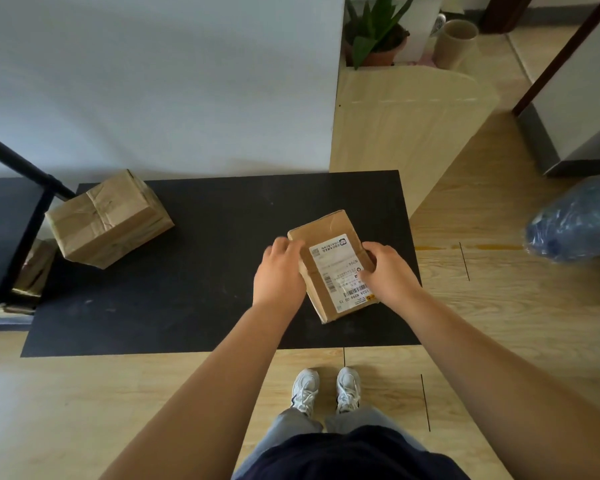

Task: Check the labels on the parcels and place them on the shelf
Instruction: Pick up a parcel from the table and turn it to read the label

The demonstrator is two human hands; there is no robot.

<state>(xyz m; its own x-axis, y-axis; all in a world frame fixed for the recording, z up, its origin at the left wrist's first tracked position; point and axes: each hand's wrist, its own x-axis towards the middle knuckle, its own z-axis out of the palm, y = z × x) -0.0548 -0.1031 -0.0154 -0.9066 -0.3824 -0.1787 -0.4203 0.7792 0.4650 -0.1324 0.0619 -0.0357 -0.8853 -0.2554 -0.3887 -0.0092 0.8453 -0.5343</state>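
Observation:
A small brown parcel (329, 237) with a white shipping label (340, 268) facing up lies over the right part of a black table (201, 271). My left hand (279, 271) grips its left edge and my right hand (387, 268) grips its right edge, fingers over the label. A bigger taped cardboard parcel (108, 220) rests tilted at the table's far left corner. A black shelf (7, 230) stands to the left, with more parcels (35, 268) on a lower level, partly hidden.
A white wall runs behind the table. A pale wooden board (406, 123) leans at the back right, with a potted plant (376, 32) beyond it. A blue plastic bag (575, 220) lies on the wooden floor to the right. My shoes (326, 389) stand near the table's front edge.

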